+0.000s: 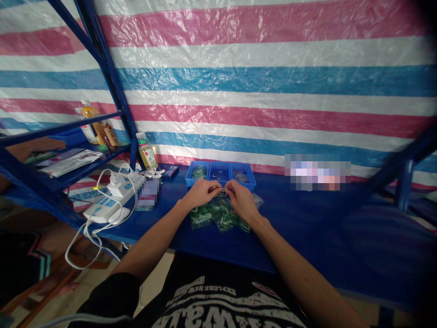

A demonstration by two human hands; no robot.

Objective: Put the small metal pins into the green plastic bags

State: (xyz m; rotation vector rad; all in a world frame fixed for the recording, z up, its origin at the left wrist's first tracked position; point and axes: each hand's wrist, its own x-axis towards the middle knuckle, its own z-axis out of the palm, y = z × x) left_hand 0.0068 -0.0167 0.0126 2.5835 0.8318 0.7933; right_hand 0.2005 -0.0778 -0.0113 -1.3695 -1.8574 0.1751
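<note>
In the head view, the left hand point(202, 193) and right hand point(241, 200) pinch a small metal piece point(223, 189) between their fingertips, above green packets point(223, 214) on the blue table point(293, 228). Just behind stands a three-part tray point(253, 183); the contents of its right compartment are unclear. To the left are a power strip point(97, 210), trailing cables and a bottle point(148, 155). The hands partly cover the packets; blurring masks a patch by the striped sheet point(239, 82). Another person's arm point(32, 148) is cut off at left.
</note>
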